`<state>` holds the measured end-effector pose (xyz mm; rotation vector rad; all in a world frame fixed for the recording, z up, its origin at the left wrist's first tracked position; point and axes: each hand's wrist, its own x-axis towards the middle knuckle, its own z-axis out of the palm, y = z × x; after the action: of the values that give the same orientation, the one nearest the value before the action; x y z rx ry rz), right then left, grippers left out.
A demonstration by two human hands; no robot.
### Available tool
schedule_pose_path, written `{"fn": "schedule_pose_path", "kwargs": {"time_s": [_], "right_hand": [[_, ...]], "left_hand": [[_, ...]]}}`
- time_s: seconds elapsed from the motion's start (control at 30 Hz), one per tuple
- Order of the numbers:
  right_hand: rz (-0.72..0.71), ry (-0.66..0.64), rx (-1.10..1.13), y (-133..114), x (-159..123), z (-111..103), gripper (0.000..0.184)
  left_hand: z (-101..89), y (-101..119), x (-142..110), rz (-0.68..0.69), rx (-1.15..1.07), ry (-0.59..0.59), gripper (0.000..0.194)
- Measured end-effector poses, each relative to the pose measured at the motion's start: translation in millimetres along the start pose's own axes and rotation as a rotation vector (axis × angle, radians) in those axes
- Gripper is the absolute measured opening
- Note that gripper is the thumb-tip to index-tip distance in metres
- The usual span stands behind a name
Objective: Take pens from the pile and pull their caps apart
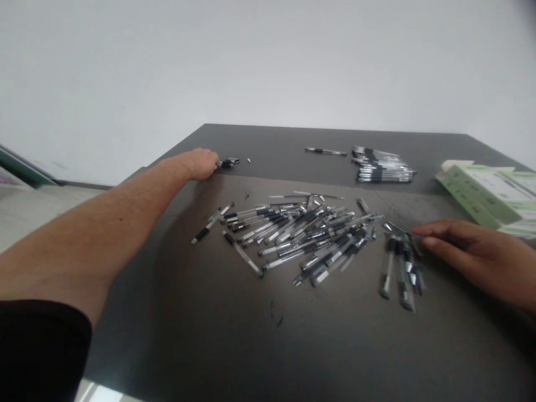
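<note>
My left hand (204,163) reaches to the far left of the table, beside a small cluster of short black pen parts (229,162). Its fingers are mostly hidden behind the back of the hand. On the right, my right hand (481,251) is low over the table, index finger and thumb stretched out and slightly apart. The fingertips are at the edge of a small group of clear pens with black grips (404,268), blurred, with thin silvery pieces above them. A big loose heap of pens and pen parts (293,229) lies between the hands.
A neat stack of pens (383,164) lies at the back right, with a single pen (325,151) to its left. An opened green and white carton (494,192) stands at the right. The dark table (234,335) ends near a white wall (268,61).
</note>
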<state>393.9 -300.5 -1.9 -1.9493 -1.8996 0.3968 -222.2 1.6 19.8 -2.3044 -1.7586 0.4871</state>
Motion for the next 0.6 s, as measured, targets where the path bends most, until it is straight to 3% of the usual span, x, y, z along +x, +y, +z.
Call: {"fn": "schedule_pose_path", "kwargs": {"time_s": [0.43,0.6], "right_hand": [[-0.022,-0.066,0.000,-4.5,0.3,0.1,0.052],[-0.040,-0.080,-0.011,-6.5,1.6,-0.9,0.051]], "left_hand": [[-0.2,-3.1,3.5,-0.019,-0.006,-0.015,0.053],[2.2,-6.3,9.3,-0.023,-0.072,0.032,0.053]]}}
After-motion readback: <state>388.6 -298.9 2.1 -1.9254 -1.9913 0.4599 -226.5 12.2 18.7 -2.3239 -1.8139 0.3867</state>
